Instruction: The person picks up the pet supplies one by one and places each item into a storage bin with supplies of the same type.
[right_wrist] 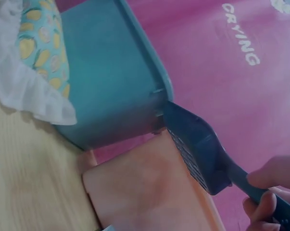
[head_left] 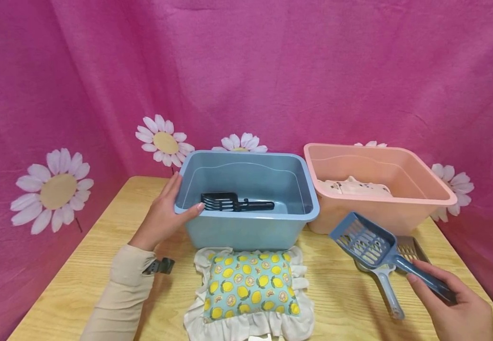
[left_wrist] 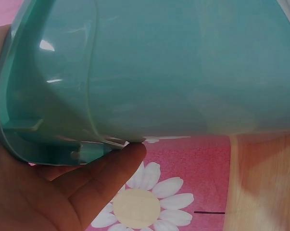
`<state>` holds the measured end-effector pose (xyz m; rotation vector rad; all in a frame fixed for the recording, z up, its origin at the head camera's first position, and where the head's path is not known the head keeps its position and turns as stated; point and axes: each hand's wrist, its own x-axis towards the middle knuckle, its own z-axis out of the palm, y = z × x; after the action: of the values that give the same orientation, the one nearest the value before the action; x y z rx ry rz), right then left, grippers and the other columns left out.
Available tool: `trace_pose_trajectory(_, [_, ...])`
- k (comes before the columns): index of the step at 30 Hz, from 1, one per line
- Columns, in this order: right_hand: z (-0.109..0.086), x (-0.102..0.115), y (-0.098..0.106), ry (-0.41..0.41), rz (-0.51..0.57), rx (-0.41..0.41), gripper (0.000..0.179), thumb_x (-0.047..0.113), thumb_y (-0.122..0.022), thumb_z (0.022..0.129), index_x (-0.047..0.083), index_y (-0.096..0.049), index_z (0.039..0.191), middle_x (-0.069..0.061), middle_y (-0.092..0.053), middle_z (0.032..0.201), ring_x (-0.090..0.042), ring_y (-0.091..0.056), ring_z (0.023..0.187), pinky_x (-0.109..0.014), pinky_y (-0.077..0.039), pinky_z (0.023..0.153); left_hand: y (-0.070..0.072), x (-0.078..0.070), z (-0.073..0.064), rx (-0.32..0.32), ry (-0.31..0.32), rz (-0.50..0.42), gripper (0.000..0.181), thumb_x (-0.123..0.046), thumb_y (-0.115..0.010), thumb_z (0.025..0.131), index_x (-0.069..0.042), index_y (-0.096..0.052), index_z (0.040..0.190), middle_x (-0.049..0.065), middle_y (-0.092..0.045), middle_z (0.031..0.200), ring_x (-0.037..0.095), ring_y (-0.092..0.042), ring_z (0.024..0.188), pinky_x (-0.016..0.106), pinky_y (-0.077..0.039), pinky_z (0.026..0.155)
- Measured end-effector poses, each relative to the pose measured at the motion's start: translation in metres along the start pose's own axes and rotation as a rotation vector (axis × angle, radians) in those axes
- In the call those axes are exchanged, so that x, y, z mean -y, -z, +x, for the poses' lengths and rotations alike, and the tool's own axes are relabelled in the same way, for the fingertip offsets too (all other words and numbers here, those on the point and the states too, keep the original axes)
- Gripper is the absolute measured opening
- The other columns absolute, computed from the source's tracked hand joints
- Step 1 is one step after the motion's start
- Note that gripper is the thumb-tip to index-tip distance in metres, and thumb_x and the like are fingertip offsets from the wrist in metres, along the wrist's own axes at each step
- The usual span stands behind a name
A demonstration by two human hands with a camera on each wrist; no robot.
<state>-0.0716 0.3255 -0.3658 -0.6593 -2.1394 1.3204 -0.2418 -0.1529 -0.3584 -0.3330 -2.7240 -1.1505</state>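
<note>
My right hand (head_left: 464, 303) grips the handle of a dark blue slotted litter scoop (head_left: 368, 241), held up over the table's right side with its head pointing left. In the right wrist view the scoop (right_wrist: 197, 144) shows from the side, fingers and thumb around its handle. My left hand (head_left: 165, 213) holds the front left corner of a blue litter box (head_left: 246, 232), thumb over the front rim and fingers along the left outer wall. A black slotted scoop (head_left: 255, 205) lies inside that box. Below the held scoop, a grey-blue scoop (head_left: 387, 289) lies on the table.
A pink litter box (head_left: 357, 210) with a pale printed cloth item (head_left: 359, 188) inside stands right of the blue one. Another grey-brown slotted scoop (head_left: 419, 251) lies before it. A ruffled lemon-print cushion (head_left: 252, 289) rests in front of the blue box. Pink curtains (head_left: 246, 71) surround the table.
</note>
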Motion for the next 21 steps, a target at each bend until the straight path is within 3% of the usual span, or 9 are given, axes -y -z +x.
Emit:
trace_pose_trajectory(4, [-0.001,0.005,0.004,-0.025,-0.002,-0.006,0.038,0.013,-0.08,0.079,0.009,-0.072,0.116,0.021,-0.069,0.078,0.004,-0.064,0.064,-0.012,-0.049,0.051,0.0,0.001,0.0,-0.002,0.003,0.003,0.103,-0.064,-0.063,0.081,-0.02,-0.009,0.156,0.002,-0.005,0.162,0.037,-0.02,0.143,0.062,-0.04,0.097])
trace_pose_trajectory(8, [-0.001,0.012,0.006,0.012,0.018,-0.003,0.037,0.01,-0.079,0.079,0.008,-0.071,0.116,0.018,-0.07,0.075,0.001,-0.061,0.056,-0.015,-0.047,0.045,0.0,0.001,0.0,-0.011,-0.013,0.022,0.103,-0.064,-0.063,0.081,-0.018,-0.01,0.156,0.002,-0.006,0.162,0.036,-0.021,0.144,0.063,-0.037,0.1])
trace_pose_trajectory(11, [0.001,0.017,0.006,0.038,0.106,0.014,0.038,0.004,-0.078,0.079,0.003,-0.07,0.116,0.015,-0.072,0.081,0.002,-0.065,0.062,-0.013,-0.05,0.049,0.001,0.001,-0.001,-0.022,-0.019,0.048,0.105,-0.065,-0.064,0.08,-0.016,-0.011,0.156,0.002,-0.008,0.162,0.035,-0.021,0.143,0.064,-0.034,0.102])
trace_pose_trajectory(18, [0.004,0.028,0.004,0.141,0.049,0.028,0.038,0.004,-0.077,0.08,0.004,-0.07,0.117,0.018,-0.071,0.089,0.005,-0.067,0.076,-0.011,-0.051,0.058,0.002,-0.001,0.001,-0.003,-0.01,0.076,0.111,-0.069,-0.064,0.076,-0.018,-0.008,0.156,0.001,-0.006,0.162,0.035,-0.02,0.144,0.065,-0.032,0.103])
trace_pose_trajectory(21, [0.004,0.033,0.002,0.136,0.167,0.063,0.038,-0.002,-0.077,0.079,-0.001,-0.068,0.116,0.011,-0.072,0.09,0.003,-0.067,0.075,-0.013,-0.053,0.058,0.004,-0.003,0.0,0.014,0.006,0.125,0.114,-0.075,-0.062,0.073,-0.02,-0.007,0.156,-0.001,-0.005,0.162,0.035,-0.02,0.144,0.065,-0.032,0.103])
